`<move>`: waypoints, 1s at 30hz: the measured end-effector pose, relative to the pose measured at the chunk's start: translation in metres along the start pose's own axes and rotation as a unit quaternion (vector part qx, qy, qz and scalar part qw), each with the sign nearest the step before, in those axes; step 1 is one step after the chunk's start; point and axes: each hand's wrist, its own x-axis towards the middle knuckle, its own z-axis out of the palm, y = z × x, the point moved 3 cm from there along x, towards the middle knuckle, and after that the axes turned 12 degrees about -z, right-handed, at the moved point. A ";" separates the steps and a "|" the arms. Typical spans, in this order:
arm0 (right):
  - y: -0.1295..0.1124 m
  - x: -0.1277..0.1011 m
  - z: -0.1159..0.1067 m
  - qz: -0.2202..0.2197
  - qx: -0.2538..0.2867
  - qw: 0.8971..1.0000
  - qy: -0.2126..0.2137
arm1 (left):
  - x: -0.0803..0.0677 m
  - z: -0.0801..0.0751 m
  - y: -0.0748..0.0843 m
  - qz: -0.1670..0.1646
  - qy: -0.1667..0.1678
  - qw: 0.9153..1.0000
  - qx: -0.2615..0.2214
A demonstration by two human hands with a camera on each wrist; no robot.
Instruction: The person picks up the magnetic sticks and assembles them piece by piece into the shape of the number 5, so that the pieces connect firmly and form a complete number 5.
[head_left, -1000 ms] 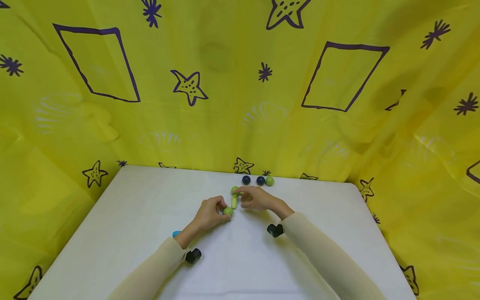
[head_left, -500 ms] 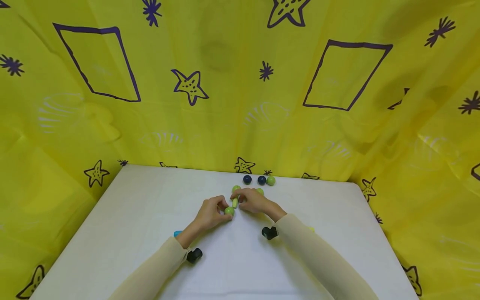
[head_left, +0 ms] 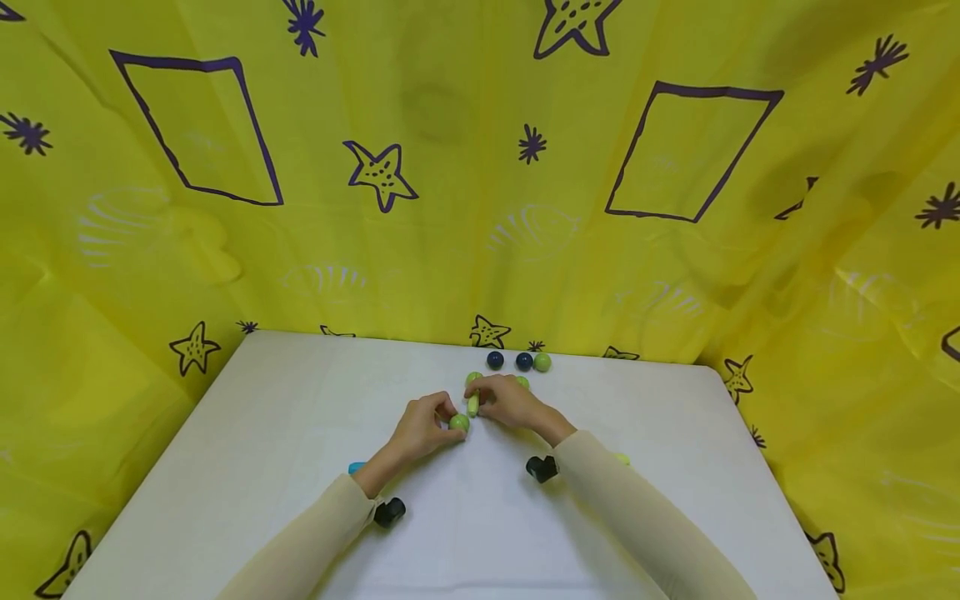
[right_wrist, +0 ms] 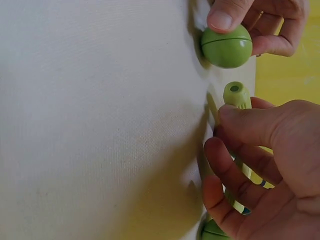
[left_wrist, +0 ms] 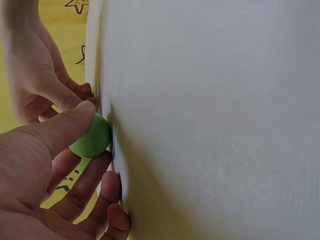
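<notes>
My left hand (head_left: 420, 427) pinches a green ball (head_left: 460, 424) between thumb and fingers, low over the white tabletop. In the right wrist view, a seam line runs round this ball (right_wrist: 227, 47). A light green rod (right_wrist: 236, 94), with a hole in its near end, is pinched by my right hand (head_left: 510, 402). That end points toward the left hand's ball, with a small gap between them. Another green ball (head_left: 473, 377) sits at the rod's far end, partly covered by the right fingers. In the left wrist view the rod is mostly hidden behind both hands.
Two dark blue balls (head_left: 495, 360) and a green ball (head_left: 542, 362) lie along the table's back edge. One more green ball (head_left: 522, 382) shows behind the right hand. A blue piece (head_left: 357, 468) lies by the left wrist, a yellow-green piece (head_left: 622, 458) by the right sleeve.
My right hand has come down from the far ball onto the rod and now pinches it. A green ball behind that hand has come into view. The left hand has hardly moved.
</notes>
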 end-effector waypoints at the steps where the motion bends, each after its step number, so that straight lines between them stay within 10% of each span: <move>1: 0.001 -0.001 0.000 0.002 0.006 1.000 0.000 | 0.000 0.000 0.000 0.001 0.001 1.000 0.000; 18: 0.020 -0.008 0.000 0.053 0.161 0.985 0.020 | -0.006 0.001 0.002 -0.010 0.011 1.000 0.013; 30: 0.023 -0.010 0.001 0.068 0.172 0.982 0.030 | -0.010 0.004 0.002 -0.020 0.018 0.999 0.020</move>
